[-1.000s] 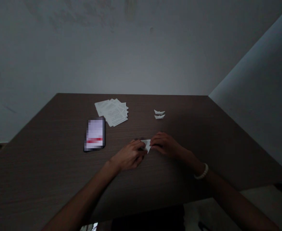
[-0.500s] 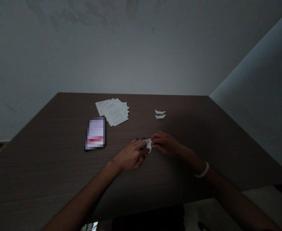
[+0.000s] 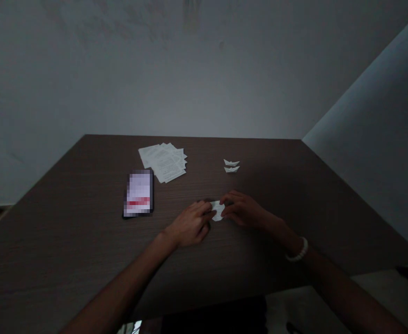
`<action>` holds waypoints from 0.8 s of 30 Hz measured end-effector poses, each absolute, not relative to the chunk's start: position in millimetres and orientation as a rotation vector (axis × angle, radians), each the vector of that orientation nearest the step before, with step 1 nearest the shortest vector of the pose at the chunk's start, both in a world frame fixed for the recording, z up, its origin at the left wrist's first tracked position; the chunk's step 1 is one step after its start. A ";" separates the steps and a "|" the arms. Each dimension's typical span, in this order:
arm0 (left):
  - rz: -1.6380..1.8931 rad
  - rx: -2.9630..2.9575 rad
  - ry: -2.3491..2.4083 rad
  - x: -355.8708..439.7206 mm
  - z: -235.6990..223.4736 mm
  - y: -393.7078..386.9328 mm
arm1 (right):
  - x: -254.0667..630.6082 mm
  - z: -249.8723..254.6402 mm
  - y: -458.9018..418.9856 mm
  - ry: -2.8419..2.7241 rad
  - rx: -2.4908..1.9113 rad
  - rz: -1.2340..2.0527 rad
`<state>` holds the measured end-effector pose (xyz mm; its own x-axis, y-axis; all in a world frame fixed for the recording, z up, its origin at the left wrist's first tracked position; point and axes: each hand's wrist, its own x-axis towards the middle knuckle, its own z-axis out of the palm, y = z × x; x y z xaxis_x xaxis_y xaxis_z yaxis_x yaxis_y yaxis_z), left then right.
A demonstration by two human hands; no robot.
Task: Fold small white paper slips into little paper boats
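Centrally, a small folded piece of white printed paper (image 3: 218, 211) is lying between the two bare hands, over the dark brown wood-grain table (image 3: 120, 260). The left hand (image 3: 191, 223) is holding the paper's left side, its fingers bent and close together, fingertips resting on the edge; whether the thumb is pinching from beneath, cannot tell. The right hand (image 3: 240, 208) is gripping the right side between curled fingertips and thumb, the upper finger arching over the corner. A bracelet of pale beads (image 3: 301, 250) is circling the right wrist. Beyond the hands, roughly in line with the right hand's fingers, two small white folded-paper boats (image 3: 231, 166) are sitting one behind the other, close together. Beyond the left hand and farther left, a fanned pile of white printed paper sheets (image 3: 164, 162) is lying flat, its sheets overlapping. Nearer the left hand, to its left, a black-edged phone (image 3: 138, 192) is lying screen up, the display lit and pixelated, showing a red band toward its near end. Behind everything, a grey wall (image 3: 190, 83) is standing past the table's far edge.
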<state>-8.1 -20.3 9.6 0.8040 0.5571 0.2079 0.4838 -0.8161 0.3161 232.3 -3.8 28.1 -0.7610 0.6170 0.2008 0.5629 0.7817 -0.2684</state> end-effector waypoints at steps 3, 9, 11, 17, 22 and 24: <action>0.441 2.731 0.786 -10.1 10.7 -19.8 | 232.3 27.3 -3.1 -2.686 -0.922 0.283; 0.445 2.711 0.726 -13.3 14.8 -18.6 | 233.0 26.2 -0.2 -2.682 -0.950 0.309; 0.440 2.709 0.735 -13.4 15.7 -18.4 | 231.0 28.2 -0.7 -2.676 -0.954 0.333; 0.453 2.716 0.729 -14.1 16.5 -18.2 | 223.0 30.9 -2.8 -2.638 -1.015 0.401; 0.470 2.728 0.740 -13.7 13.9 -18.5 | 221.0 24.9 -1.2 -2.583 -1.032 0.432; 0.471 2.750 0.738 -12.9 12.5 -19.1 | 220.5 22.7 -0.3 -2.561 -1.049 0.436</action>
<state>-12.9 -19.1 12.5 0.8189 0.5207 0.2414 0.4380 -0.8388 0.3235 220.5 -0.3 22.7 -0.6704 0.7168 0.1919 0.6129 0.6807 -0.4013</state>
